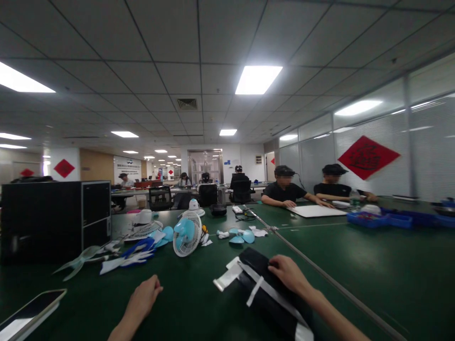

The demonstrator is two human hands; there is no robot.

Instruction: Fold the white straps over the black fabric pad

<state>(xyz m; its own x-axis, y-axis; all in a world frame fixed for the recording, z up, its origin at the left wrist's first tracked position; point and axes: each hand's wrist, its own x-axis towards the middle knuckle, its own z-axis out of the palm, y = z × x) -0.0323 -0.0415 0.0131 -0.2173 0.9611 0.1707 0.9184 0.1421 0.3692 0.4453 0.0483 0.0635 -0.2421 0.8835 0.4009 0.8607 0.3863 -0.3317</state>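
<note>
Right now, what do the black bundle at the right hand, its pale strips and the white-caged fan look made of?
Black bundle: probably fabric or soft plastic; matte, without sharp highlights.
Pale strips: perhaps tape or webbing; flat, faintly silvery.
Fan: likely moulded plastic; smooth light-blue blades, thin-ribbed cage.

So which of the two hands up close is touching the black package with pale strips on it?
The right hand: it touches the black package. The left hand is apart from it, curled over the green table.
</note>
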